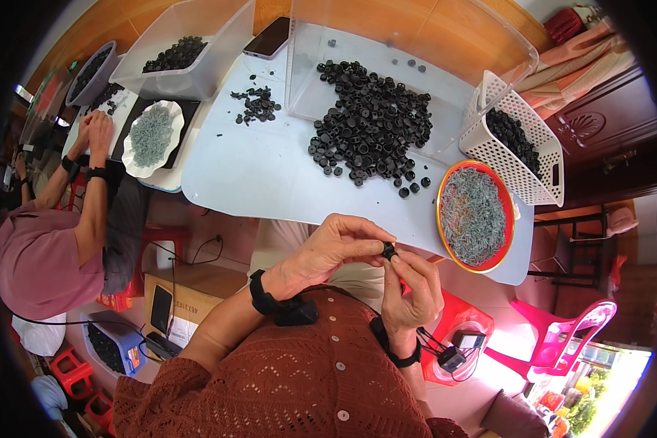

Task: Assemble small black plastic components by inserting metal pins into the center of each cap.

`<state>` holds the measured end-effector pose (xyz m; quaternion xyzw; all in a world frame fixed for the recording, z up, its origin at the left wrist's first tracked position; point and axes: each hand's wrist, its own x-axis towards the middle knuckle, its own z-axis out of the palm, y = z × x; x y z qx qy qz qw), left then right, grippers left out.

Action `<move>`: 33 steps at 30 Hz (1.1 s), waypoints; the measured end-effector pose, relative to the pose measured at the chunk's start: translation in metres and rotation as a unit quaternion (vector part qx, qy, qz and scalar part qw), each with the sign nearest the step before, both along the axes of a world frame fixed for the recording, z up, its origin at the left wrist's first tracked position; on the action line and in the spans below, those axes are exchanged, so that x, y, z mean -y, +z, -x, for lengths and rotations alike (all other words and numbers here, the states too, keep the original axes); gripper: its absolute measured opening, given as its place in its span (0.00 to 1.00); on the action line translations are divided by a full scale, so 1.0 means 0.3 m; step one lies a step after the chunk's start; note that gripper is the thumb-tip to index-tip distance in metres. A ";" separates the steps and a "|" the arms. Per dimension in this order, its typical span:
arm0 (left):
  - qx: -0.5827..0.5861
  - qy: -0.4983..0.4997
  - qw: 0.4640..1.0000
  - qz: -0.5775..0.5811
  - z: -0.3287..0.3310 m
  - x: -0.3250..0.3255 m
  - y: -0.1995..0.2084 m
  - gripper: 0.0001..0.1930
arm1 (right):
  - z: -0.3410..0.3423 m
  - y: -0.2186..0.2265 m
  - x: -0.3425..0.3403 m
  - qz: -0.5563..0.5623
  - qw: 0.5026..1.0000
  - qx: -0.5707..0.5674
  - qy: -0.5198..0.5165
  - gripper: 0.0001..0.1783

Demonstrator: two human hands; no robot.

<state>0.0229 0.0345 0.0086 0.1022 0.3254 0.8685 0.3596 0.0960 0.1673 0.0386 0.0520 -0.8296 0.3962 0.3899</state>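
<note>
Between my two hands, just off the table's near edge, is a small black round plastic part (388,250). My left hand (336,244) pinches it from the left with thumb and forefinger. On its right side, the fingertips of my right hand (414,290) close on the same part. Ahead lies a big heap of black plastic caps (372,120) on the pale blue table. A red bowl with a yellow rim (439,212), near my right hand, holds a tangle of thin grey-green pieces (476,219). A smaller cluster of black parts (258,105) lies to the heap's left.
A clear plastic bin (299,80) lies around the heap. At the right stands a white perforated basket (550,169) of black parts; a phone (269,38) lies at the back. On the left, a co-worker's hands (95,135) work beside a white scalloped plate (174,124) and a translucent tub (223,62).
</note>
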 end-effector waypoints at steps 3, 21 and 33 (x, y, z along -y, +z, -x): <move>-0.012 -0.003 1.000 0.013 0.000 0.003 0.007 0.10 | -0.003 0.001 0.001 0.000 1.000 0.004 -0.002 0.12; -0.044 -0.007 0.998 0.046 -0.001 0.012 0.047 0.11 | -0.010 0.009 0.001 -0.027 1.000 0.004 -0.002 0.13; -0.052 0.001 0.997 0.052 -0.003 0.024 0.038 0.10 | -0.010 0.018 0.010 -0.037 0.999 0.028 0.008 0.12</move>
